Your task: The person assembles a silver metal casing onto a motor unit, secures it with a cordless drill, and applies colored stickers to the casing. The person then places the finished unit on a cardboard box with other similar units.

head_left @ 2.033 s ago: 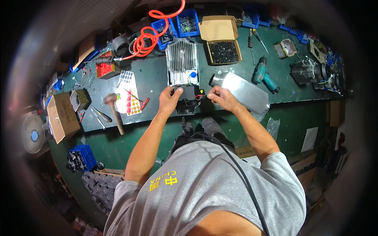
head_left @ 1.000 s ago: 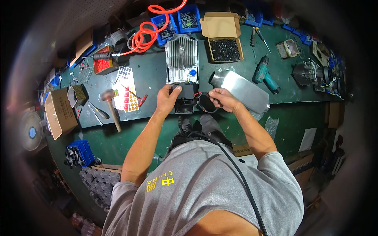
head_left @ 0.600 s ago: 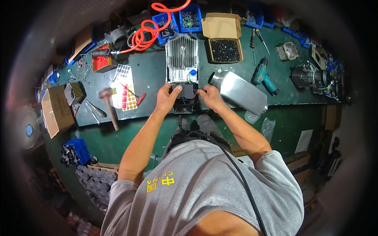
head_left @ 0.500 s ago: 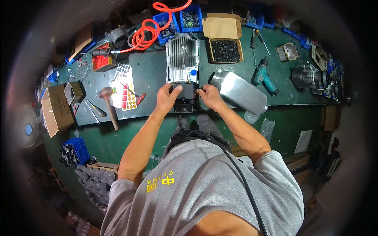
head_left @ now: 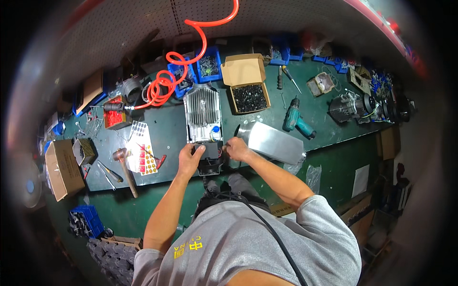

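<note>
A finned metal motor housing (head_left: 203,107) lies lengthwise on the bench before me, with a blue round part (head_left: 216,129) near its near end. At that end is a flat black box (head_left: 210,150), and a black fan-like part (head_left: 210,167) sits nearest me. My left hand (head_left: 189,161) grips the box's left side, thumb on its top face. At the right edge, my right hand (head_left: 236,149) has its fingertips pinched together beside some small wires; what they hold is too small to make out. A smooth silver metal cover (head_left: 274,142) rests right of the housing.
Beyond the housing are an open carton of small black parts (head_left: 249,97), blue bins (head_left: 208,66) and a coiled red hose (head_left: 164,88). A teal power drill (head_left: 298,119) lies right. Leftward are a hammer (head_left: 125,164), a sticker sheet (head_left: 143,152) and a cardboard box (head_left: 64,169).
My view has tilted up and shifted right, so the bench appears lower and further left. Both hands keep nearly the same place at the black box.
</note>
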Demonstrator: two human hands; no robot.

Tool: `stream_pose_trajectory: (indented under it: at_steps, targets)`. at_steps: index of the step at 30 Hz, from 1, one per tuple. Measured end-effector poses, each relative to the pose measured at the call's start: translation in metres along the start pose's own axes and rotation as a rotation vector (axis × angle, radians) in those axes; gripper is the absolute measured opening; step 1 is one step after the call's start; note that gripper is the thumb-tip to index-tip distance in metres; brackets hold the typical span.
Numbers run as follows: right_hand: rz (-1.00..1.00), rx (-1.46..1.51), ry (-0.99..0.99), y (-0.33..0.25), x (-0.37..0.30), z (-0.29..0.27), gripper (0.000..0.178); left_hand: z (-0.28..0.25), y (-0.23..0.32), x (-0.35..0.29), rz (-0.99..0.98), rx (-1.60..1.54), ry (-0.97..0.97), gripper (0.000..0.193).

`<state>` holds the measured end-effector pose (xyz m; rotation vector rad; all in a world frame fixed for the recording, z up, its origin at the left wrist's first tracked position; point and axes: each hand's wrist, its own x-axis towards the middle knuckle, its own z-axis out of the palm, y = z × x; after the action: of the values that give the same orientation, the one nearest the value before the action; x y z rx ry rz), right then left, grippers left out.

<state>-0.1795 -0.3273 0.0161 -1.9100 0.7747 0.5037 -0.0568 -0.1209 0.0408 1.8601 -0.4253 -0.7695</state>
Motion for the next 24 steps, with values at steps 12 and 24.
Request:
stream_pose_trajectory:
  at_steps: [12, 24]
  targets:
    - [-0.338, 0.044, 0.176, 0.048, 0.021, 0.023, 0.026, -0.001, 0.004, -0.007, -0.015, -0.042, 0.052, 0.038]
    - [-0.325, 0.090, 0.229, 0.043, 0.007, 0.033, 0.026, -0.146, -0.130, -0.104, -0.226, 0.290, 0.584, 0.033]
